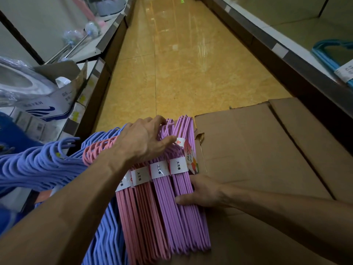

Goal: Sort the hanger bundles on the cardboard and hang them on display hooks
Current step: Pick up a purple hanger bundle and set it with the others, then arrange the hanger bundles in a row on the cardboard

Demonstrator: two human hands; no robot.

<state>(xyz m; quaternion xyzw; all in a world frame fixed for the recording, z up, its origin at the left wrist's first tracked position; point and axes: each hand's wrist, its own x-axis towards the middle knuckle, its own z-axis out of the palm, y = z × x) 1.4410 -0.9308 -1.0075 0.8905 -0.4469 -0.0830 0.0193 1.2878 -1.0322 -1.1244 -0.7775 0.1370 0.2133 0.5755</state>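
1. Head view: the left hand [145,138] lies on top of the upper ends of the hanger bundles, fingers spread, their tips over the hooks of the purple hangers [179,197].
2. The right hand [200,192] is against the right side of the purple hangers, thumb lying along them; I cannot tell whether its fingers curl under the bundle.
3. The purple hangers stand in two banded bundles at the left edge of the cardboard [257,150]. Just left of them, touching, are the pink hangers [137,217], also held by white paper bands [159,170].
4. Further left, the blue hangers [38,165] fan out under the left forearm, and more of them lie beside the pink ones.
5. The floor [181,64] of the aisle runs ahead between shelves [286,60]. A turquoise hanger bundle [332,54] lies on the right shelf; boxes [63,100] sit at the left.
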